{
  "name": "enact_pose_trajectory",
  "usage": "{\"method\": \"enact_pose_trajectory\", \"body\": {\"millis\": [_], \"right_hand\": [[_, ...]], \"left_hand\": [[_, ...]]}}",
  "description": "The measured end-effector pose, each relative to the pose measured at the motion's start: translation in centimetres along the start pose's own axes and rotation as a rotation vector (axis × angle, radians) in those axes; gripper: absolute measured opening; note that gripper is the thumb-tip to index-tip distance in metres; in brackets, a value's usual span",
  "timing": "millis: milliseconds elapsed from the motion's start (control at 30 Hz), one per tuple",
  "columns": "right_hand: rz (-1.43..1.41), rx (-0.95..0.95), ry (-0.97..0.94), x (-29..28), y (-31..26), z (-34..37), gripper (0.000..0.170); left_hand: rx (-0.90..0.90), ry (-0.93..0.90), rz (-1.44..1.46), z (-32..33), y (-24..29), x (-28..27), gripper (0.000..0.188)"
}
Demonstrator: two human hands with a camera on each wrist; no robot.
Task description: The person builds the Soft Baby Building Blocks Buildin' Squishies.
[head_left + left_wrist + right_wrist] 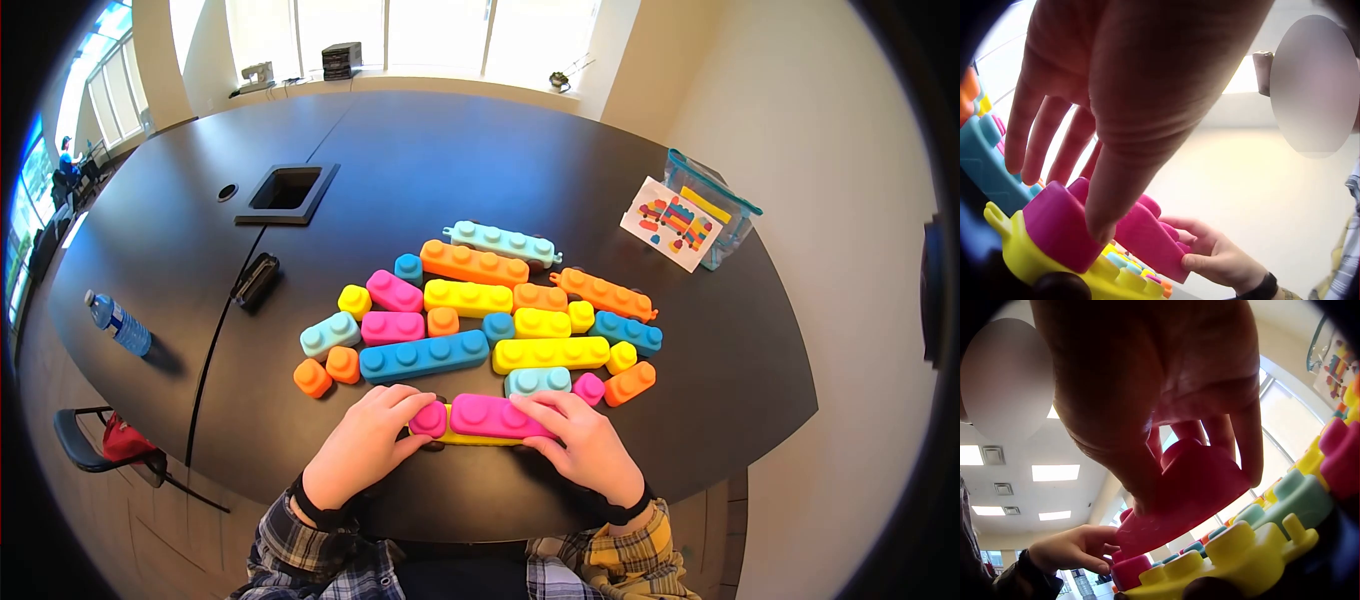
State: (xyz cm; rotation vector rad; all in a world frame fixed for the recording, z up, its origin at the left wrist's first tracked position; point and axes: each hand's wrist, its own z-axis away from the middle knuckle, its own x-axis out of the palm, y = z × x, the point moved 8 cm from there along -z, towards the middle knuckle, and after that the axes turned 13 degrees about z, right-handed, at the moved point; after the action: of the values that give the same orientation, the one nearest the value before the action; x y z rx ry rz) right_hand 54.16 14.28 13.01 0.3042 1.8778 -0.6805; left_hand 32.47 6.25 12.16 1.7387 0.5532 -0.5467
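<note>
- In the head view, we take the yellow wheeled base (482, 441) as our landmark; it lies on the near part of the tabletop (265, 430), its long axis running left to right across the person's front.
- On the base's left end we see the small pink block (428, 420), with the left hand (370, 440) pinching it between thumb and fingers.
- Over the middle and right of the base is the long pink block (490, 416); the right hand (590, 448) has its grip clamped on that block's right part.
- Just beyond the base's right half we find a light-teal block (538, 382); beyond its left half lies a long blue block (425, 357), slightly slanted.
- In the left wrist view, we see the small pink block apparently seated beside the base's hooked tab (997, 219), the left thumb against its side. Bare studs of the base show below the long pink block.
- In the right wrist view, we see a gap between the long pink block's underside and the base. We judge that the next move hinges on this: the block hangs tilted above the studs, roughly along the base's length, with the right hand nearer and the left beside it.
</note>
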Motion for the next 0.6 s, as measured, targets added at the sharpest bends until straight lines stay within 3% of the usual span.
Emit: {"method": "enact_pose_trajectory", "body": {"millis": [200,600], "right_hand": [[0.042,-0.05,-0.02,1.2,-0.3,-0.1,0.06],[0.042,-0.069,-0.052,1.7,0.1,0.2,0.06]], "left_hand": [[0.004,0.019,0.048,-0.2,0.0,-0.1,0.038],[-0.006,0.013,0.091,-0.5,-0.2,-0.1,0.04]]}}
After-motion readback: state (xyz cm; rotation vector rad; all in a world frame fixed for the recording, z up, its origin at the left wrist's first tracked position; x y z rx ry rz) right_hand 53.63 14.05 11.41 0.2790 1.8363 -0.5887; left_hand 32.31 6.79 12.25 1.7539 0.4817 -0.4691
